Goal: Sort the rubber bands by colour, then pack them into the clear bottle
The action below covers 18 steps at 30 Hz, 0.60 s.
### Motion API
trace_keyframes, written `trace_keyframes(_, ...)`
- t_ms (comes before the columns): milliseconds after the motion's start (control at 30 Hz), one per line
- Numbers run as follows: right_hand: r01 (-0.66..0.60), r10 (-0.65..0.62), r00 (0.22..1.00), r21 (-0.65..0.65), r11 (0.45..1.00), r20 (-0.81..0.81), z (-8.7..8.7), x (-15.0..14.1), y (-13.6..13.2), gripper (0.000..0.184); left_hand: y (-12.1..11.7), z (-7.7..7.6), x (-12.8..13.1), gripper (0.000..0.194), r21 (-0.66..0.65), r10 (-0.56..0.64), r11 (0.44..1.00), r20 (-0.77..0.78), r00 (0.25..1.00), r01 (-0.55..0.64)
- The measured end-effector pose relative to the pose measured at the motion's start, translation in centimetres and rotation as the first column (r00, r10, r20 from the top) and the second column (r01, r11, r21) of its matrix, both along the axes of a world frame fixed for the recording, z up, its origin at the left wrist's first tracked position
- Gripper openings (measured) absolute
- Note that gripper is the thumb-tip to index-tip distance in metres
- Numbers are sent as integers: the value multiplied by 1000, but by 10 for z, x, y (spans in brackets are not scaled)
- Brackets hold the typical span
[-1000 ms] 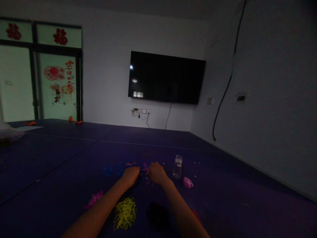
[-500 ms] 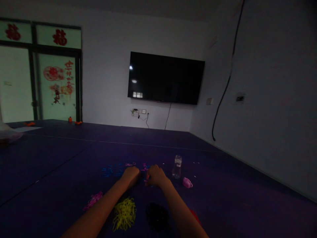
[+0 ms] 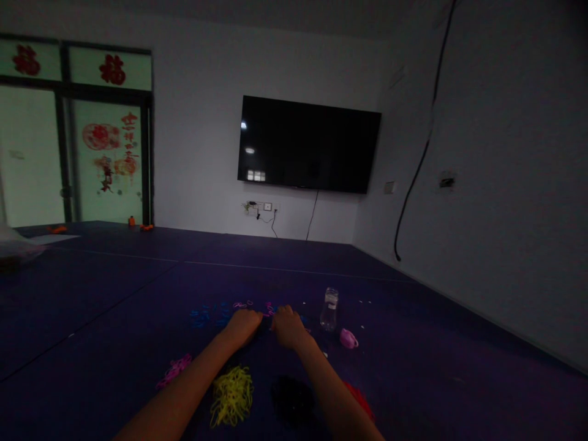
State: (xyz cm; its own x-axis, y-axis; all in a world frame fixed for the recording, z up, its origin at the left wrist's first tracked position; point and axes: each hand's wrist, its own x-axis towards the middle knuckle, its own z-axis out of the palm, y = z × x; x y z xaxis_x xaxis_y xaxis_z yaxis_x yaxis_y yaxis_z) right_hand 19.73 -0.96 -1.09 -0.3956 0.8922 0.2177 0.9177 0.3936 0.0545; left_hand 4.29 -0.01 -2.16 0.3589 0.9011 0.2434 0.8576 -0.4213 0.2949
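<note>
My left hand and my right hand rest close together on a dark purple table, fingers curled down among small loose rubber bands in pink and blue. Both hands look closed in a pinch, and what they hold is too small and dim to name. Sorted heaps lie nearer to me: yellow bands, black bands, pink bands and a red heap partly behind my right forearm.
A small clear bottle stands right of my right hand, with its pink cap lying beside it. A black TV hangs on the far wall. Glass doors with red decorations are at the left.
My right hand has shifted slightly left and forward, closing the gap to my left hand. The room and the heaps stay as they were.
</note>
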Motion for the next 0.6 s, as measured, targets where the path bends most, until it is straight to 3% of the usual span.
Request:
trace_keyframes(133,-33,40,940,26,999,-339,-6,1,15,21,0,6,-4,15,-45,75,997,190,979,-68)
trace_keyframes(300,-6,-16,648,-26,1000,-761,-14,-2,34,19,13,10,-5,12,-216,197,972,517,833,-95)
trace_keyframes(467,-64,-79,471,-124,990,-878,-20,-5,40,18,18,11,-2,22,-477,359,877,727,585,55)
trace_keyframes(600,-162,-16,393,-87,983,-919,-11,-9,32,16,12,15,0,20,-549,431,807,800,417,219)
